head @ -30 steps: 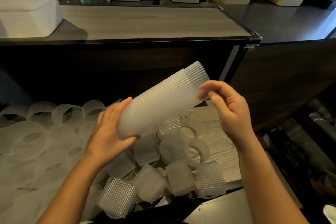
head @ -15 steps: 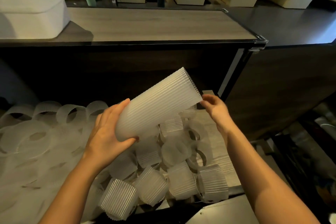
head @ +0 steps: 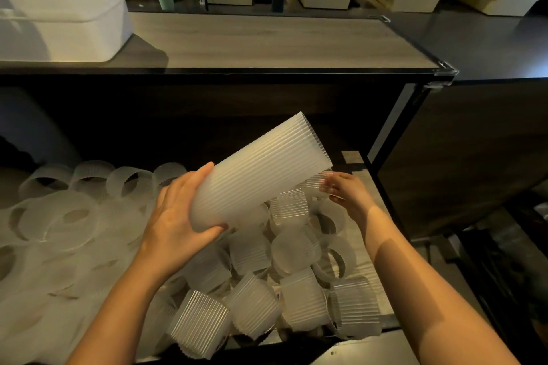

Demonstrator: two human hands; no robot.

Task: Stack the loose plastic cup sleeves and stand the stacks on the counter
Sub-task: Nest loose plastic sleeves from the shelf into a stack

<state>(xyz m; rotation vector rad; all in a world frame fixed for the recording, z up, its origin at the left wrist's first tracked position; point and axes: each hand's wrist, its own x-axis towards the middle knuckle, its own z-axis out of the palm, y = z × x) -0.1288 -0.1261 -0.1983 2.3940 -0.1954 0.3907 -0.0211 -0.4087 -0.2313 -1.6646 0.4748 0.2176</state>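
Observation:
My left hand (head: pixel 178 216) grips the narrow lower end of a long stack of ribbed translucent sleeves (head: pixel 261 169), tilted up to the right. My right hand (head: pixel 347 192) is under the stack's wide end, its fingers closed on a single loose sleeve (head: pixel 315 185) lying on the pile. Several loose sleeves (head: pixel 296 290) lie scattered on the lower shelf beneath both hands. The wooden counter (head: pixel 267 41) runs above and behind.
A white plastic tub (head: pixel 59 21) sits on the counter's left end. More loose sleeves (head: pixel 74 216) cover the left of the shelf. A dark panel (head: pixel 474 151) stands to the right. Booth seats lie beyond the counter.
My right hand left the stack's top end, dropped to the pile and took hold of a loose sleeve. The sleeve sticking out of the top now sits flush. My left hand held the stack still.

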